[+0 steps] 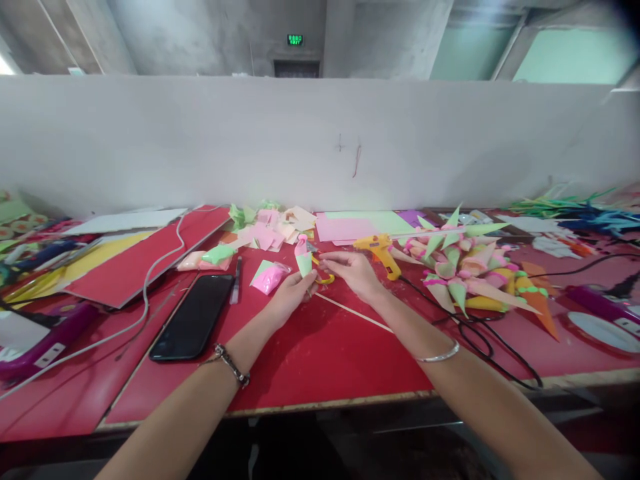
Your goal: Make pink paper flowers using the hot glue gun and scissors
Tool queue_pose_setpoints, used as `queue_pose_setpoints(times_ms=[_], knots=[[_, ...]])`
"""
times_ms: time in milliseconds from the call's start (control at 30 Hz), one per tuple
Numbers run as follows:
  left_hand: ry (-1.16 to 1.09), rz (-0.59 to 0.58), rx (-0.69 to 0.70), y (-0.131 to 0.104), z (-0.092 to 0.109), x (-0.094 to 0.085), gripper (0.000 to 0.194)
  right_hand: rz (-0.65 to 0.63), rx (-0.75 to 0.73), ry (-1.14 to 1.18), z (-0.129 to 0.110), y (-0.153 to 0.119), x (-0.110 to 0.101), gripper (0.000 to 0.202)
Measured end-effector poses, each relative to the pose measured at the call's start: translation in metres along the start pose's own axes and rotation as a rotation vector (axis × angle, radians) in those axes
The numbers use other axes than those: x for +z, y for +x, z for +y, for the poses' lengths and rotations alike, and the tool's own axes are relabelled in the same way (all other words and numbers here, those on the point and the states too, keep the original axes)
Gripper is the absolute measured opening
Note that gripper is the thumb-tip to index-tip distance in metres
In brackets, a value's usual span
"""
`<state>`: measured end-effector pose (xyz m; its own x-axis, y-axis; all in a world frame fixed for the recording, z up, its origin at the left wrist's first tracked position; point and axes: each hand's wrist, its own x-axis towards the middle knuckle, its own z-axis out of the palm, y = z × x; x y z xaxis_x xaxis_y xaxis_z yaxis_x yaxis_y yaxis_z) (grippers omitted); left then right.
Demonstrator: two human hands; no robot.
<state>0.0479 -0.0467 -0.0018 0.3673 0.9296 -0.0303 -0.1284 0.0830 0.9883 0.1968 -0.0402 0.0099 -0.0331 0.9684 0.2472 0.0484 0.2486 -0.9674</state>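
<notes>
My left hand [295,293] is closed around the lower end of a small paper cone [304,264], pale green with a pink tip, held upright above the red table. Just to its right, my right hand [356,270] has thumb and fingers pinched together; whatever may be between them is too small to make out. Behind and between the hands lie yellow-handled scissors [327,279], partly hidden. A packet of pink clay [270,277] rests left of the cone. Beyond my right hand is a yellow hot glue gun [381,252].
A black phone [193,319] and a pen [237,280] lie at left, near a red board [150,257] crossed by a white cable. Paper scraps [270,230] sit at the back. Folded paper flowers [457,267] and a looped black cord [493,347] occupy the right.
</notes>
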Motion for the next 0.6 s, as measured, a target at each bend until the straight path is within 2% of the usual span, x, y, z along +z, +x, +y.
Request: queue_pose_setpoints(times_ms=[133, 367, 600], knots=[[-0.011, -0.054, -0.023, 0.0003, -0.0018, 0.0009, 0.032, 0.030, 0.000, 0.097, -0.0001, 0.0015, -0.0009, 0.018], [-0.054, -0.113, -0.067, -0.0013, -0.0033, 0.0022, 0.032, 0.058, -0.088, 0.075, -0.0039, 0.0017, -0.0050, 0.019], [-0.198, -0.130, 0.029, 0.0004, -0.0015, 0.0062, 0.034, 0.109, -0.126, 0.124, 0.0002, 0.0030, -0.0041, 0.020]])
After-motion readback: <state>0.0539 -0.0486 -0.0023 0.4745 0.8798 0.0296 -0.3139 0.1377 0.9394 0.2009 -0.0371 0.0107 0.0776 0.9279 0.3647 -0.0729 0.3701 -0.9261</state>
